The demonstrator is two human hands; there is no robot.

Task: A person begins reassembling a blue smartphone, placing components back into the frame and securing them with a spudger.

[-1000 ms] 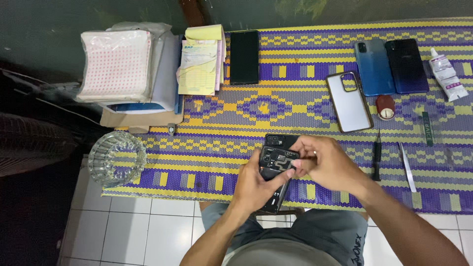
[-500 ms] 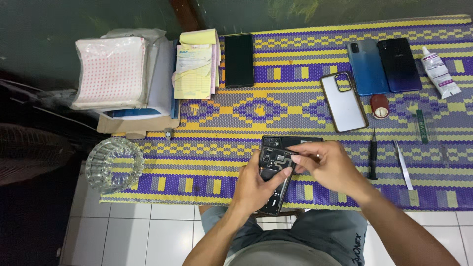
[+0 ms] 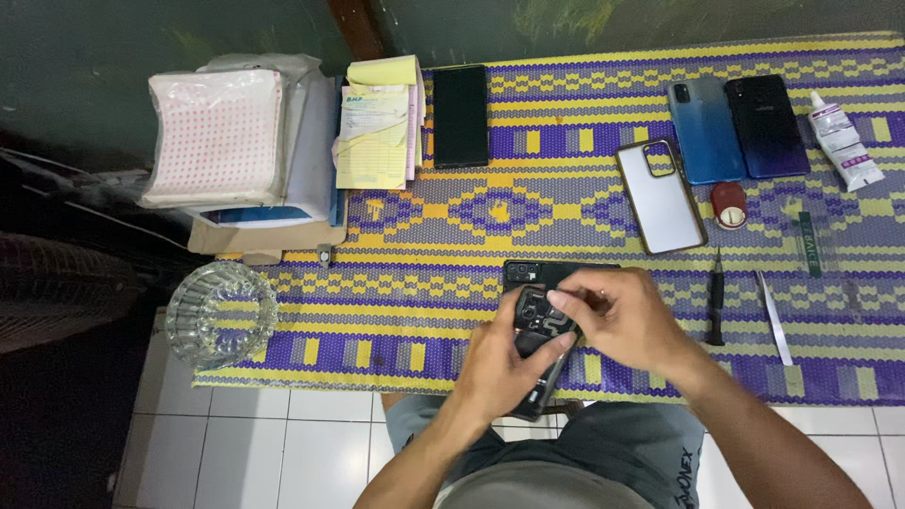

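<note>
The opened phone (image 3: 539, 330), back cover already off and its internals exposed, is being held at the 6 o'clock edge of the woven mat (image 3: 396, 311). The left hand (image 3: 500, 363) is gripping its lower body; the right hand (image 3: 627, 320) is pinching at the camera end, fingers (image 3: 564, 300) closed on something too small to identify. Reassembly appears outstanding: a screwdriver (image 3: 716, 297) and tweezers (image 3: 775, 316) are lying at 3 o'clock.

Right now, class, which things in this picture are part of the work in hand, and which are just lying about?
In hand:
- opened phone, gripped by the left hand
- right hand, fingertips at the phone's upper end
- black part on the mat under the hands

Lying about:
- glass ashtray
- paper pads
- black phone
- blue phone
- clear case
- glue tube
- screwdriver
</note>
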